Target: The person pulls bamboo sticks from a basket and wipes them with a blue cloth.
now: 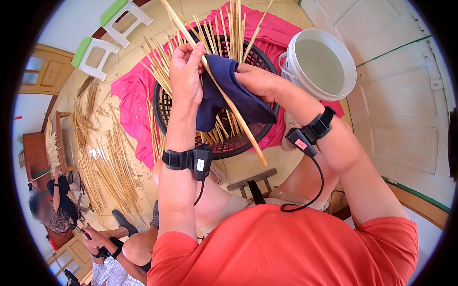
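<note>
A long pale peeled stick point(242, 120) slants across the basket in front of me. My left hand point(187, 71) is closed around its upper part, the thumb pressed along it. A dark blue cloth point(220, 71) hangs beside and partly behind the stick. My right hand point(260, 82) grips this cloth at its right side, with the fingertips hidden in its folds. Below both hands stands a black plastic mesh basket point(164, 107), holding many thin sticks point(234, 31) that poke up past its far rim.
Pink cloth point(131, 102) lies under the basket. A white bucket of cloudy liquid point(318, 66) stands at the right. Piles of sticks point(112, 162) cover the floor at left, near two green-topped stools point(95, 56). Two other people point(59, 205) sit at lower left.
</note>
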`<state>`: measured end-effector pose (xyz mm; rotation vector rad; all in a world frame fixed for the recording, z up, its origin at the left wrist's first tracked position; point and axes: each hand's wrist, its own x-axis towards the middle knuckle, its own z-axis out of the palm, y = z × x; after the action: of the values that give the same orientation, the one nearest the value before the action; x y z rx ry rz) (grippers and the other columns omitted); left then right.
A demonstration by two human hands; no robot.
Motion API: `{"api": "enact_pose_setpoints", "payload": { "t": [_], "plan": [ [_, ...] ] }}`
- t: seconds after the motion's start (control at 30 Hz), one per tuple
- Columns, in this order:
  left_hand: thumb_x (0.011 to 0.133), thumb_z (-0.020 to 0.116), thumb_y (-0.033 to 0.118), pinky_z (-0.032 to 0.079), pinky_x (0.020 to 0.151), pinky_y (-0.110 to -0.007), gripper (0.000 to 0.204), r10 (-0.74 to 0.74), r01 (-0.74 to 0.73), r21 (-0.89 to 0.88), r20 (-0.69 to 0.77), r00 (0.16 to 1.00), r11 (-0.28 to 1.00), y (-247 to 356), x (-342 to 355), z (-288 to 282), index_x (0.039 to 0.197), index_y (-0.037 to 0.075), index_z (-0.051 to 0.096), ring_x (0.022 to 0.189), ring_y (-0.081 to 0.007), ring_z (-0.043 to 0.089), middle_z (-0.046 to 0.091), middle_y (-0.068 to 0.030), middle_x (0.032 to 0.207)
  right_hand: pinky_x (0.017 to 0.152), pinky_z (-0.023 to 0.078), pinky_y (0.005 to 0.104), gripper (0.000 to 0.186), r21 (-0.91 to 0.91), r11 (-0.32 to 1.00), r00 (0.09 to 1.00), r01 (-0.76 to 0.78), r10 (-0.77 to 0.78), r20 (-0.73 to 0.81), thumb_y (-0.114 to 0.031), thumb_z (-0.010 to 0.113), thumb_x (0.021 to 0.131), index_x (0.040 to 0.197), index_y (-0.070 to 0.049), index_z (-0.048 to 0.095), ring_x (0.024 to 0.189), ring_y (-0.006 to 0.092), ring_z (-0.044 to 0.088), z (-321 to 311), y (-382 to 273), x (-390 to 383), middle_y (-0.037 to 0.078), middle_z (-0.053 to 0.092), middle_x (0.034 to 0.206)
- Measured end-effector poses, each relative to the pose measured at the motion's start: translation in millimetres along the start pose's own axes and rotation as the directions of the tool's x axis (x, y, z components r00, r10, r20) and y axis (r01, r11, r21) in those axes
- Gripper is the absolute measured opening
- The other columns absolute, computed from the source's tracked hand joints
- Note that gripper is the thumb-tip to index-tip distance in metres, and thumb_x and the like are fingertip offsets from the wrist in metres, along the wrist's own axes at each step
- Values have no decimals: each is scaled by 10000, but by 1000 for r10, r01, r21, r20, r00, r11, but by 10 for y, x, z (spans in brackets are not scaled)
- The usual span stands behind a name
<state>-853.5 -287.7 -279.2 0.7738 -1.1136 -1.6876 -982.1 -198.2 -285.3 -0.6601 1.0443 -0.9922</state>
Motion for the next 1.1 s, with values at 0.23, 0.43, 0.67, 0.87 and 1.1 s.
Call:
{"api": "enact_pose_setpoints", "payload": {
  "t": [0.23,0.43,0.67,0.87,1.1],
  "plan": [
    [808,644,191,282,430,-144,195,63,-58,124,-34,997,991,-21,1,85,845,86,483,496,-11,388,544,22,714,587,487,261,255,-21,1000,999,1,-1,37,-236,502,877,989,-15,565,655,107,573,-63,57,41,42,606,809],
    [828,619,203,290,434,-148,191,52,-47,132,-39,998,990,-5,-23,86,858,66,489,501,-14,391,547,17,717,611,480,260,240,-74,997,998,26,-21,65,-212,495,878,987,-11,567,668,110,566,-74,60,72,40,602,808],
    [902,493,200,319,465,-152,246,-13,12,16,71,997,1000,-18,23,-12,1028,-2,554,533,-21,409,567,-2,743,657,474,261,245,-36,999,999,31,-30,32,-202,482,885,1019,-12,559,717,108,561,-52,30,44,45,592,858],
    [899,496,173,344,502,-154,245,-33,32,15,88,996,999,-23,32,-12,1051,-9,557,557,-23,422,577,-12,740,651,476,263,244,-42,998,998,53,-52,36,-208,488,884,999,-8,566,702,103,562,-101,74,92,38,597,832],
    [886,520,152,342,488,-157,229,-11,11,-13,34,999,1000,-32,31,1,1030,-22,552,551,-26,423,572,-18,732,602,479,254,244,-23,999,999,36,-35,35,-222,510,874,964,-3,570,658,102,564,-94,72,83,44,606,800]
  ]
}}
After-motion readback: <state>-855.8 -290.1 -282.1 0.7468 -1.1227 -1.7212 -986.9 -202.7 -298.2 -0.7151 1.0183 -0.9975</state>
